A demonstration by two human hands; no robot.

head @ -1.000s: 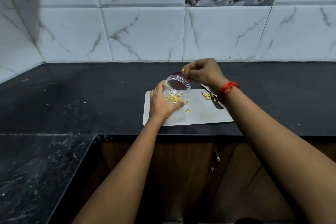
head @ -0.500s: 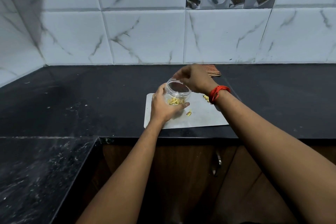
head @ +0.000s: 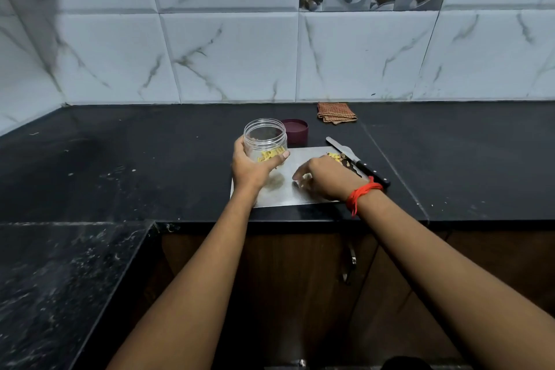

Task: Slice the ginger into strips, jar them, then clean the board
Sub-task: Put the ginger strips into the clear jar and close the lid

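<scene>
My left hand (head: 250,170) grips a clear plastic jar (head: 264,137), held upright just above the left end of the steel cutting board (head: 282,192). Yellow ginger strips (head: 270,155) lie in the jar's bottom. My right hand (head: 326,179), with a red thread at the wrist, is lowered onto the middle of the board. Its fingertips are bunched over a pale strip there, and whether they hold it is hidden. A small pile of ginger strips (head: 334,155) and dark peel sits at the board's far right, beside a black-handled knife (head: 360,164).
The jar's maroon lid (head: 295,129) lies on the black counter (head: 150,165) behind the board. A folded checked cloth (head: 336,112) sits by the tiled wall. The counter's front edge runs just below the board, above a wooden cabinet with a metal handle (head: 350,267).
My right hand has dropped from above the jar's mouth down to the middle of the board. My left hand keeps hold of the jar. The view has tilted, showing the lid and cloth.
</scene>
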